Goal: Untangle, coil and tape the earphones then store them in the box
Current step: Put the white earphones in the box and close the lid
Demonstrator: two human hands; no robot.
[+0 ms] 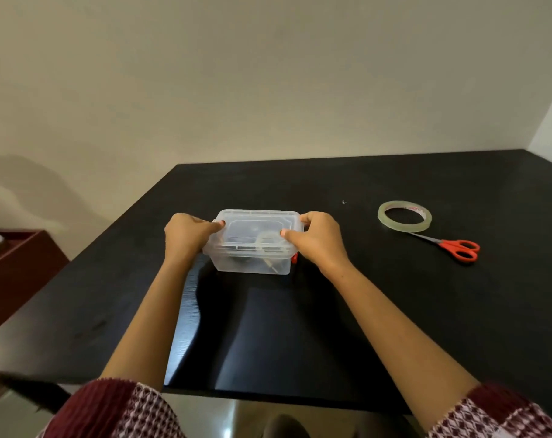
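At the middle of the tabletop (363, 311) sits the clear box (252, 265), its lid (255, 224) on. The left hand (186, 235) and right hand (319, 241) each grip an end, thumbs on top. Pressing evenly at both ends should seat the lid before the red clasp (295, 257) is snapped. Inside, dimly seen, lie the coiled earphones (268, 245) — nothing else can be made out.

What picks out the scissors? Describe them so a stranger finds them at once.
Start at the black table and look to the right of the clear box near its middle. Beyond the box lies a roll of clear tape; the scissors lie just nearer the viewer, blades pointing toward the roll. They alone have metal blades and bright red loop handles.
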